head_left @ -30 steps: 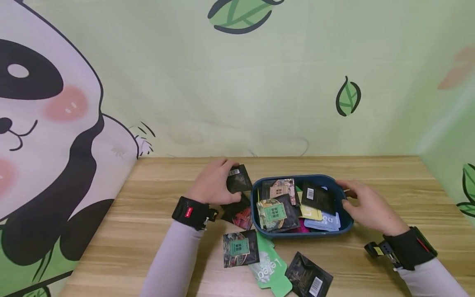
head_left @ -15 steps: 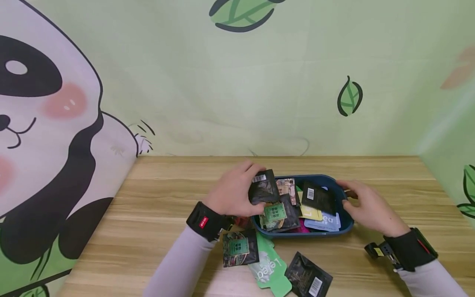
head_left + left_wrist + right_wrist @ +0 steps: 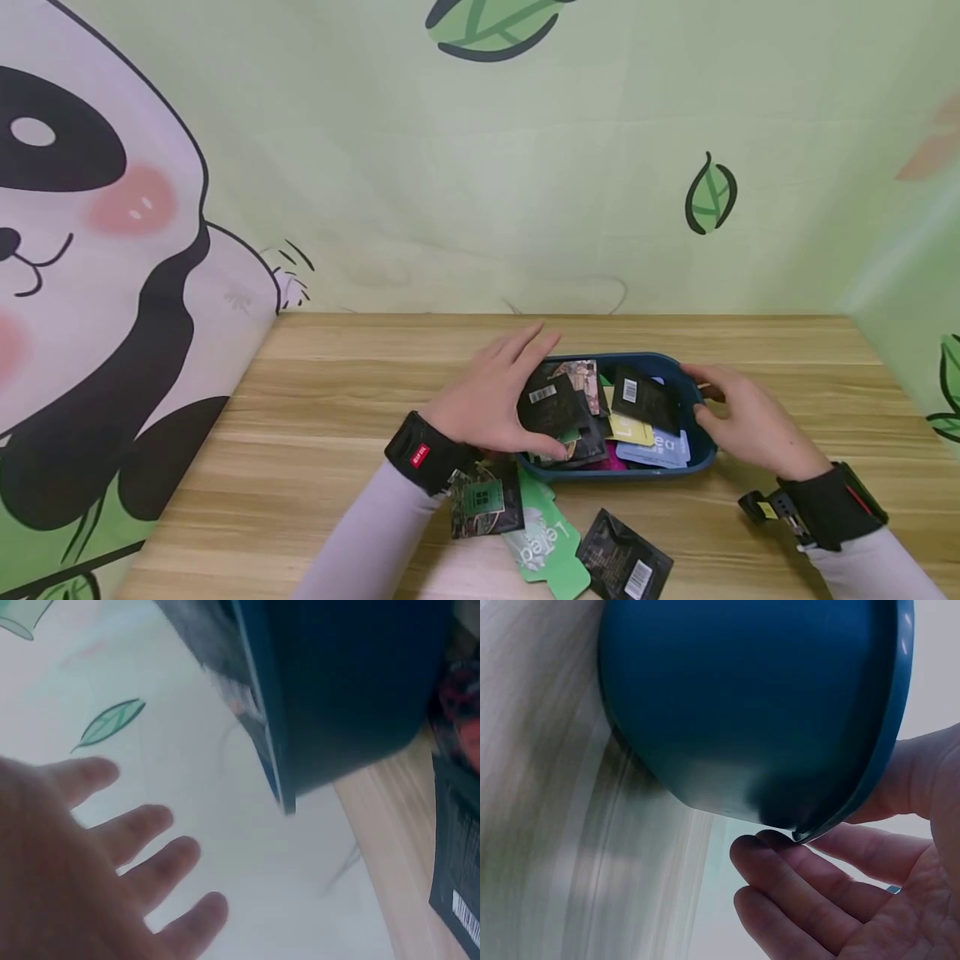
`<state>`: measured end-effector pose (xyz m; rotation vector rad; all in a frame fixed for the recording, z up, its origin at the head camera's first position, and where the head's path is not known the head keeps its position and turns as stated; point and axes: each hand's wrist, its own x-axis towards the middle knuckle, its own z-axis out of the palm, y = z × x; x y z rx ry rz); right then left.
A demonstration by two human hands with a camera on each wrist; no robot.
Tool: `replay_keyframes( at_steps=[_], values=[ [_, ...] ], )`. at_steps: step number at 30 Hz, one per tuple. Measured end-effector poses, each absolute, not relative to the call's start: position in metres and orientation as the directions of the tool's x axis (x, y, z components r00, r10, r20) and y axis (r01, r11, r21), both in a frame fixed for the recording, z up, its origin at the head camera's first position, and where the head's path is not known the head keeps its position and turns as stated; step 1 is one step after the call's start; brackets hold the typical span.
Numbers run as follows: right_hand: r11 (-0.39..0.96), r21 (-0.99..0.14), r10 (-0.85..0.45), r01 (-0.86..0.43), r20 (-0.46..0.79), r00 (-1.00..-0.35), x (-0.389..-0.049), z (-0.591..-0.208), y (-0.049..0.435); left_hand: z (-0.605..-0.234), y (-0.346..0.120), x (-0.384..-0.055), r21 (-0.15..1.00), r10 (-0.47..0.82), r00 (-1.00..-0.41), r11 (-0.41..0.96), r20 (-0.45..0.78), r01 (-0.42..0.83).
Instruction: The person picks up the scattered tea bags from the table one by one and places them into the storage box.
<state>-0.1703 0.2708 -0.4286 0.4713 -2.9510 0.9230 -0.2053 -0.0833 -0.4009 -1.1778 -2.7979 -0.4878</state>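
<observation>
My left hand (image 3: 498, 392) is over the left end of a dark blue plastic bin (image 3: 622, 475), fingers spread and holding nothing. Just below its thumb lies a black packet with a barcode (image 3: 551, 404), on top of other packets in the bin. The left wrist view shows the spread fingers (image 3: 150, 832) apart from the bin wall (image 3: 345, 682). At the bin's right end my right hand (image 3: 750, 417) grips the rim, thumb over the edge. Its other fingers (image 3: 802, 892) curl against the outside in the right wrist view.
In front of the bin lie a black packet with a green label (image 3: 483, 500), a green card (image 3: 551, 542) and a black barcoded packet (image 3: 626, 554). Inside the bin are a yellow card (image 3: 630, 430) and a blue card (image 3: 656, 450). A printed panda curtain (image 3: 450, 183) hangs behind the wooden table (image 3: 315, 400).
My left hand has moved right, carrying the black barcoded packet from beside the bin, and has let go of it on the pile inside. The right hand stays on the rim.
</observation>
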Motion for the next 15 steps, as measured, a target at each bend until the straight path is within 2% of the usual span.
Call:
replay_keyframes(
  at_steps=[8,15],
  values=[
    [0.779,-0.551,-0.288,-0.301,0.112,-0.951,-0.170,-0.429,0.271,-0.399,-0.104,-0.213,0.325,0.667,-0.744,0.695,0.041,0.641],
    [0.771,-0.559,-0.296,-0.304,0.108,-0.949,-0.170,-0.428,0.271,-0.400,-0.133,-0.228,0.309,0.570,-0.820,0.788,-0.042,0.532]
  ],
)
